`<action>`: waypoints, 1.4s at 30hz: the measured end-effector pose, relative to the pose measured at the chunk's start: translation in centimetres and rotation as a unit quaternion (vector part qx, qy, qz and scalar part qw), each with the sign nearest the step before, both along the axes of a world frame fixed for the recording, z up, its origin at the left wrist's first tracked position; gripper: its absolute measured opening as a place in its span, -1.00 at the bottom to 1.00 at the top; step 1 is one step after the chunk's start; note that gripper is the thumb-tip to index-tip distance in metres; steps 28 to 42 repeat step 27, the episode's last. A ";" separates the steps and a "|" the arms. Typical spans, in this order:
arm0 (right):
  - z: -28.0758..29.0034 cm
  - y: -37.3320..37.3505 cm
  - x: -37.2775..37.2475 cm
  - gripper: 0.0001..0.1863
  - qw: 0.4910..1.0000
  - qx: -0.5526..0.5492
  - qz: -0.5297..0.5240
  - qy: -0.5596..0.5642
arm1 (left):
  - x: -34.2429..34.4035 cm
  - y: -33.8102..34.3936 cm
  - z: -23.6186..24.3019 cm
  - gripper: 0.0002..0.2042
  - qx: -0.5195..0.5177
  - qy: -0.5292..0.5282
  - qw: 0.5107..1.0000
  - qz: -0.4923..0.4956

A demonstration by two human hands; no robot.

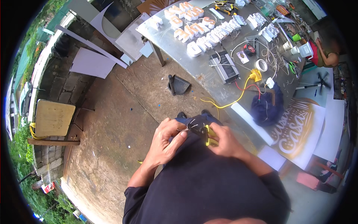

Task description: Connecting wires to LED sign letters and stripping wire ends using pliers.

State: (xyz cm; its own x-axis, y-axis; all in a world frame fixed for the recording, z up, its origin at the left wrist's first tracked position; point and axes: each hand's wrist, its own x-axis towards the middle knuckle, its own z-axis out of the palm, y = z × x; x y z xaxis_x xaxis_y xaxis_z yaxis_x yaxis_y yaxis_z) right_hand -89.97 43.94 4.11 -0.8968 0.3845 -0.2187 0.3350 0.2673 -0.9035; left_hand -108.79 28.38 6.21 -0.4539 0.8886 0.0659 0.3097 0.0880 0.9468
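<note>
In front of my lap, my left hand [167, 139] pinches thin pale wire [182, 130] between thumb and fingers. My right hand [224, 141] is closed around the yellow handles of a pair of pliers [211, 135]. The dark jaws of the pliers point left, close to my left fingertips and the wire ends. Whether the jaws touch the wire, I cannot tell. My dark shirt and trousers lie behind both hands.
A metal table [203, 76] at the upper right bears white block letters [223, 31], a power supply [223, 67], a yellow cable [238, 100] and tangled wires. A dustpan [180, 86] lies on the floor. A chair [55, 117] stands left; another person [328, 56] is far right.
</note>
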 end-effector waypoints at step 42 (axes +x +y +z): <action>-3.1 -1.2 0.2 -0.77 0.953 -0.268 -0.020 0.140 | -0.1 -4.5 -5.4 -0.67 0.313 -0.224 0.868 0.313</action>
